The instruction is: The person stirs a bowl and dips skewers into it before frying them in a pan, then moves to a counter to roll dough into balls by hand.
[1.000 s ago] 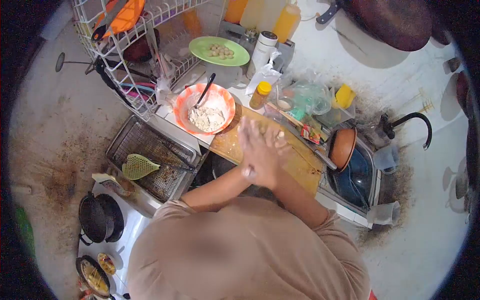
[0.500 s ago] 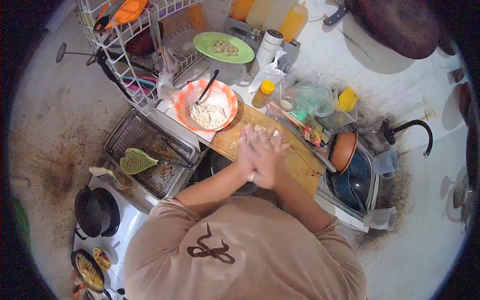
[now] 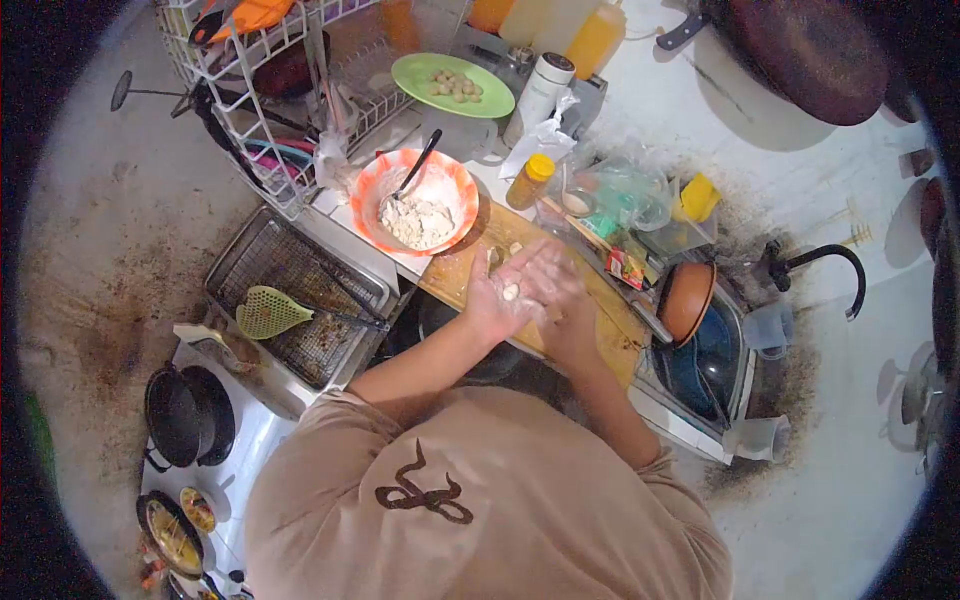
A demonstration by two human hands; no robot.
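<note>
1. The left hand (image 3: 497, 295) lies open, palm up, with a small dough ball (image 3: 510, 291) resting on it above the wooden board (image 3: 600, 325).
2. The right hand (image 3: 560, 290) is open beside it; its fingers are blurred.
3. Several finished balls lie on the green plate (image 3: 410, 72).
4. Much dough is left in the orange bowl (image 3: 372, 190).

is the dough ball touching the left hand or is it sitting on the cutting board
Touching. The head view shows the small dough ball lying in the open palm of the left hand, raised over the cutting board.

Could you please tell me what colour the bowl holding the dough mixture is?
The bowl is orange with white marbling, seen best in the head view.
</note>
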